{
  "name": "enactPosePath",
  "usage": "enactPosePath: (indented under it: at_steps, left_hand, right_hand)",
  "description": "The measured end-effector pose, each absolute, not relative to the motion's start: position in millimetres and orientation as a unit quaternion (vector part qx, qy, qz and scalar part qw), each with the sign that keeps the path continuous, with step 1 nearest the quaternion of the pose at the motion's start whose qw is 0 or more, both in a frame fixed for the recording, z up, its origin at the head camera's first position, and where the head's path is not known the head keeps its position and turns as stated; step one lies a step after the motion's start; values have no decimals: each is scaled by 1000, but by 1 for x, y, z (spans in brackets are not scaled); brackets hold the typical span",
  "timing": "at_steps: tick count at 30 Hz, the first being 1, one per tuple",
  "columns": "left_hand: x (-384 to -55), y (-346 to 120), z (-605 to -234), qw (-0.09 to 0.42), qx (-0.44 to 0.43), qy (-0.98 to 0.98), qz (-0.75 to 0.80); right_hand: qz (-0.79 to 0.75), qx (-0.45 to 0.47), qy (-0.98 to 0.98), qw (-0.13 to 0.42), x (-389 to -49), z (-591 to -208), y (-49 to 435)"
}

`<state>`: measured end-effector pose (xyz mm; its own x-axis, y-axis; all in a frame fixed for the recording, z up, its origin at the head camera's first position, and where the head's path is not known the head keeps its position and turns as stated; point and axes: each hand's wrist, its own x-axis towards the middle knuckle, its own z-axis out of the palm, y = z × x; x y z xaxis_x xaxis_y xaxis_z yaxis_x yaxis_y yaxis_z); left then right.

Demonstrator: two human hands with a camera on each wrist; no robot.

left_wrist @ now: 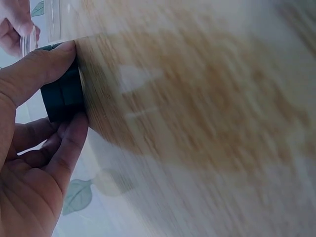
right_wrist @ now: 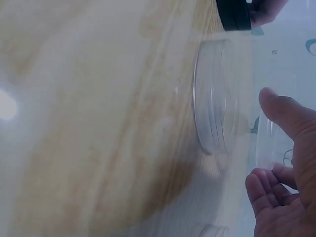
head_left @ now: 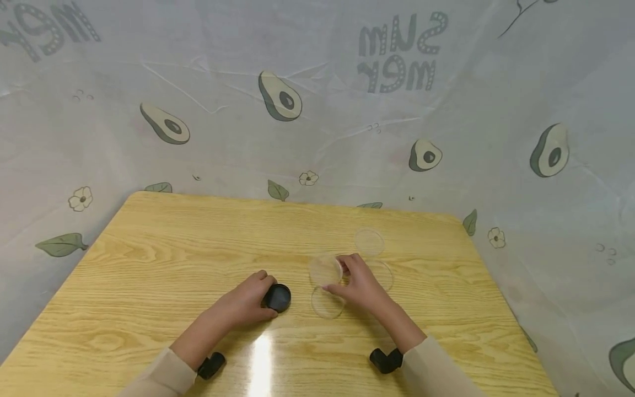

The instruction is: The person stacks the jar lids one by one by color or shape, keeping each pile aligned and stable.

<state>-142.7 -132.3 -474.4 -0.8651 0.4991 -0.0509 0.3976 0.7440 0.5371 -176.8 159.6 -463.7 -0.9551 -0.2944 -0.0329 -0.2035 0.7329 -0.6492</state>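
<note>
My left hand grips a short black cylinder by its sides, thumb and fingers on opposite edges. In the left wrist view, a seam runs round the side of this black cylinder, which stands on the tabletop. My right hand holds a clear petri dish between thumb and fingertips, close over the table. A second clear dish lies just in front of it. In the right wrist view, that dish rests flat on the wood, nearer the camera than the held one.
Two more clear round dishes, a nearer one and a farther one, lie beyond my right hand. The wooden table ends at a printed cloth backdrop behind it. Black wrist cameras sit under both forearms.
</note>
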Motion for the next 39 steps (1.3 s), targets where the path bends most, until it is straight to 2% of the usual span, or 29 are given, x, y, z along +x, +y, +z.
enactPosePath:
  at_steps: [13,39]
  left_hand:
    - [-143,-132,-475,89,246,928,266]
    - [-144,-131,-471,90,238,931,261]
  right_hand:
    - [-303,-163,936,75,-155,-463,176]
    - [-294,-193,931,97,-143,-466,176]
